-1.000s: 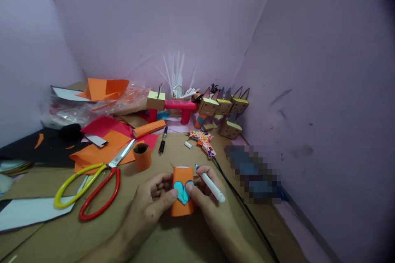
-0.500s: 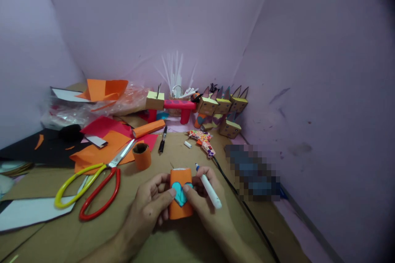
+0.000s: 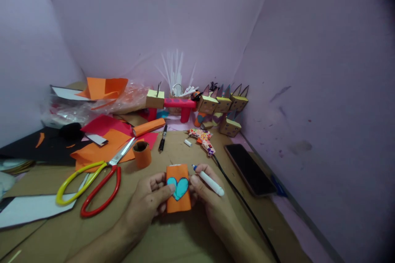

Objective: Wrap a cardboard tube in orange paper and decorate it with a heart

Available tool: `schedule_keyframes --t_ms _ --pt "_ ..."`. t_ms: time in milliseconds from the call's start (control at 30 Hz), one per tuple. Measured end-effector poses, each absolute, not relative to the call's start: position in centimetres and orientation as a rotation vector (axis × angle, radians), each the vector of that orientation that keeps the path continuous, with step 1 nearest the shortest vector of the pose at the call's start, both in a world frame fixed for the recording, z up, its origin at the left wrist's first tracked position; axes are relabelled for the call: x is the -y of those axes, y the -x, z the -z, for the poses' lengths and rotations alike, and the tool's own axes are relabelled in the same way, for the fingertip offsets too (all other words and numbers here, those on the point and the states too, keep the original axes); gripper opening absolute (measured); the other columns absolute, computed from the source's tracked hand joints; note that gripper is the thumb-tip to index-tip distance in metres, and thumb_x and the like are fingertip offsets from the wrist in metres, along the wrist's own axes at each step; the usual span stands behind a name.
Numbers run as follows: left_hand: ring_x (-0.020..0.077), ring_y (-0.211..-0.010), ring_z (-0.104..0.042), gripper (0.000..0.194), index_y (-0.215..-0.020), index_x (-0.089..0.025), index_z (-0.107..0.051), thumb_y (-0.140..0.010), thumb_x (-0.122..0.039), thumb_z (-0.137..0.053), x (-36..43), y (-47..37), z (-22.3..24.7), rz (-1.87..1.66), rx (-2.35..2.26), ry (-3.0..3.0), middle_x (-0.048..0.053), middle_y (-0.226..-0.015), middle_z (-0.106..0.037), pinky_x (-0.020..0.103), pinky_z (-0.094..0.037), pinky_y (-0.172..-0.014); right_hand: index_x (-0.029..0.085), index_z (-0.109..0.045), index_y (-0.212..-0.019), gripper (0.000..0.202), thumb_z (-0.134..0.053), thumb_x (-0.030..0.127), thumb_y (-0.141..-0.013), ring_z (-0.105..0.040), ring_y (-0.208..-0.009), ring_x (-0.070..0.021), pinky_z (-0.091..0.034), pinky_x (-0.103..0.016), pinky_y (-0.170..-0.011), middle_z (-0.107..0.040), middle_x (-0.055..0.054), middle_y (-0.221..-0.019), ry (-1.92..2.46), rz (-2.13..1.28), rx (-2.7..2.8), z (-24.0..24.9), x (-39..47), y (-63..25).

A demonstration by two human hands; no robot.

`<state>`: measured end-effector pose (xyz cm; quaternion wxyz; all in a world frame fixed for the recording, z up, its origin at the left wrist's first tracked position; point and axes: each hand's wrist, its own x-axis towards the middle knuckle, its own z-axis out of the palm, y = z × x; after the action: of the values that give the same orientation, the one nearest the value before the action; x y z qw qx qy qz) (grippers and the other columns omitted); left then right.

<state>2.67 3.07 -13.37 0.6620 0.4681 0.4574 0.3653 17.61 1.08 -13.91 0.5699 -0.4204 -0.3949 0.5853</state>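
Observation:
An orange paper piece (image 3: 179, 206) with a dark-outlined blue heart (image 3: 181, 188) on its front is held upright near the front centre. My left hand (image 3: 149, 199) is closed on its left side, the thumb lying on the heart. At its right edge, my right hand (image 3: 211, 193) touches the piece with some fingers and also holds a white marker (image 3: 211, 182), its blue tip uncovered and pointing up-left. Those right fingers behind the piece are partly hidden. A small white cap (image 3: 188, 143) lies beyond the hands.
Scissors (image 3: 114, 168) with yellow and red handles lie left, beside an orange tube (image 3: 142, 156). A black pen (image 3: 163, 137) and a patterned glue gun (image 3: 205, 139) with a black cable lie behind. A phone (image 3: 249, 169) is right; box heads (image 3: 208, 104) stand at the back.
The orange piece has shifted slightly left and up. My right thumb has come off the heart to the piece's edge, showing more of the heart, and the marker has tilted flatter.

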Motion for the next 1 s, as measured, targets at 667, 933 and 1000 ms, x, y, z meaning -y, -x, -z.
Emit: schedule_keyframes --t_ms 667,933,1000 --pt "0.0089 -0.055 -0.047 0.043 -0.096 -0.011 -0.064 -0.063 -0.038 -0.072 -2.49 -2.96 12.76 -0.827 -0.962 -1.037 0.003 -0.069 -0.062 0.018 -0.034 -0.047 0.023 -0.038 -0.081 0.039 -0.071 0.028 -0.06 -0.042 -0.048 -0.0067 -0.035 -0.015 -0.036 -0.048 0.009 -0.065 1.078 -1.363 0.956 13.51 -1.2 -17.91" --pt "0.0154 -0.068 -0.058 0.047 -0.101 -0.012 -0.063 -0.064 -0.04 -0.072 -2.44 -2.83 12.86 -0.833 -0.926 -1.042 0.007 -0.081 -0.066 0.022 -0.045 -0.058 0.023 -0.036 -0.078 0.037 -0.069 0.027 -0.063 -0.046 -0.051 -0.0072 -0.036 -0.016 -0.041 -0.049 0.009 -0.065 1.047 -1.316 0.98 13.71 -1.08 -17.85" --pt "0.0192 -0.078 -0.061 0.047 -0.101 -0.012 -0.063 -0.063 -0.037 -0.074 -2.46 -2.91 12.84 -0.819 -0.893 -1.033 0.008 -0.087 -0.067 0.026 -0.047 -0.069 0.024 -0.035 -0.078 0.036 -0.068 0.028 -0.065 -0.046 -0.052 -0.0072 -0.036 -0.016 -0.042 -0.05 0.009 -0.065 1.045 -1.285 0.991 13.91 -1.02 -17.74"
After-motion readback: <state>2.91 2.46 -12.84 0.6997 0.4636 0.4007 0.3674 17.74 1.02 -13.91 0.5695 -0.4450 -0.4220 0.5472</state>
